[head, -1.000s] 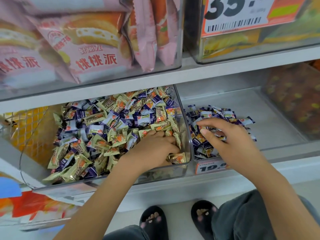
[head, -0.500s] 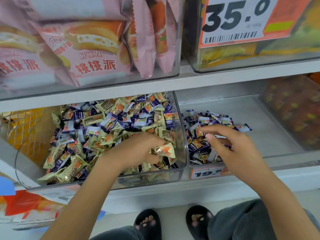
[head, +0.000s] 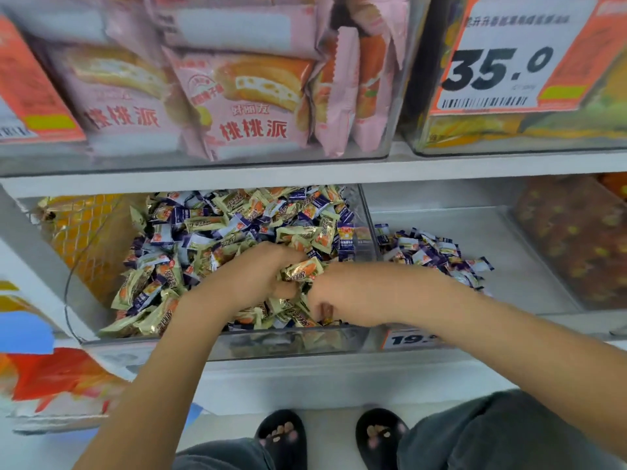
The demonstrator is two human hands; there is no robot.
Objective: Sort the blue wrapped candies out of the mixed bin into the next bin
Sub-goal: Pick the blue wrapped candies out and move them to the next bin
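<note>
**Head view: both hands meet over the mixed candy bin**

Head camera looks down past my black slippers [head: 281,439] on the pale floor and my grey trouser legs at the bottom edge. Both bare forearms reach up and forward from there, converging at the front right of the mixed bin [head: 237,347], a clear, hard plastic tub with a rounded front corner.

My left hand [head: 258,276] is curled, knuckles up, fingers bent down into the heap. My right hand [head: 342,293] has crossed over the divider wall into the same bin, also curled into a loose fist, thumb side toward the left hand. Between the two, touching both, sits a crinkly gold-green wrapped candy [head: 300,271]; I cannot tell which hand actually pinches it, nor what else either fist encloses.

Around the hands lies a deep pile of shiny pillow-shaped candies, gold-green ones mixed with blue wrapped candies [head: 346,237], all with pinked, twisted ends. Just to the right, past the clear wall, the next bin [head: 509,239] holds a smaller, flatter heap of sorted blue candies [head: 431,249] on its bare grey bottom. An orange price tag [head: 407,339] is fixed to that bin's front.

Farther up, above a white shelf, pink glossy cake packets [head: 244,103] stand in another clear box, beside a large tag reading 35.0 [head: 502,66].
</note>
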